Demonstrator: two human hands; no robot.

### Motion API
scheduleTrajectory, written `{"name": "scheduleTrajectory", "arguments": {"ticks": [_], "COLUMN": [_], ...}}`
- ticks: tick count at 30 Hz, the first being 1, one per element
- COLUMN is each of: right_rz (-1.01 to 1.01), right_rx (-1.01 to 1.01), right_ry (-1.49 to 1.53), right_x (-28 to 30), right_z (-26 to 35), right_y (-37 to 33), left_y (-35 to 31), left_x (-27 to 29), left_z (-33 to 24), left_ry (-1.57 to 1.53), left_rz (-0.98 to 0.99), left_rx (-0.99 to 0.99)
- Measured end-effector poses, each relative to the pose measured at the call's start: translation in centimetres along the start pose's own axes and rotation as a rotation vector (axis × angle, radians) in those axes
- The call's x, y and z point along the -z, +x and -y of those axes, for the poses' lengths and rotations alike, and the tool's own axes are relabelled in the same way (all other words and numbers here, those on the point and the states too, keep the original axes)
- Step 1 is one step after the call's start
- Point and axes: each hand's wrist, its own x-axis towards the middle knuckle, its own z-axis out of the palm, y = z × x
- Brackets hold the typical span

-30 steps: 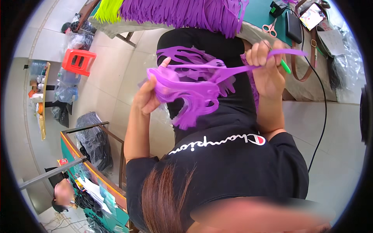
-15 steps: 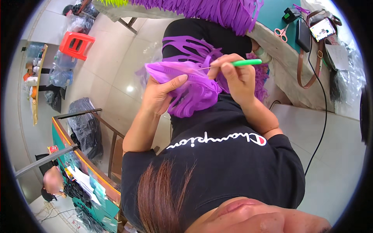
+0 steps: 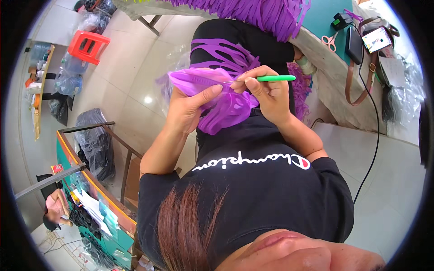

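Head view shows the purple piece (image 3: 228,108), soft and partly see-through with many loose straps, held above the person's lap, off the surface (image 3: 323,20) and near the edge that faces the person. The left hand (image 3: 186,108) grips it, thumb pressed on top and fingers beneath. The right hand (image 3: 266,92) pinches the green-handled tool (image 3: 276,78) close to its thin tip, which points toward the left thumb and meets the piece; whether it has gone through, I cannot tell. The step in hand seems to be working that tip at the piece's ridged side. The next move likely calls for a firm left pinch to keep the soft material taut, and a small, guided right-hand motion that spares the thumb. Purple strips (image 3: 257,12) hang over the surface's near edge; pink scissors (image 3: 329,43) lie by that same edge, farther right.
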Motion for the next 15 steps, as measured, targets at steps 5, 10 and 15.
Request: {"name": "scheduleTrajectory", "arguments": {"ticks": [5, 10, 15], "right_rz": [0.009, -0.005, -0.016], "right_rx": [0.014, 0.020, -0.002], "right_ry": [0.011, 0.002, 0.005], "right_x": [-0.03, 0.04, 0.10], "right_z": [-0.06, -0.28, -0.04], "right_y": [-0.18, -0.10, -0.08], "left_y": [-0.12, -0.08, -0.09], "left_x": [-0.32, 0.03, -0.24], "left_z": [-0.10, 0.03, -0.08], "left_ry": [-0.021, -0.010, 0.018], "left_rz": [-0.045, -0.043, -0.051], "left_rx": [-0.013, -0.017, -0.011]}}
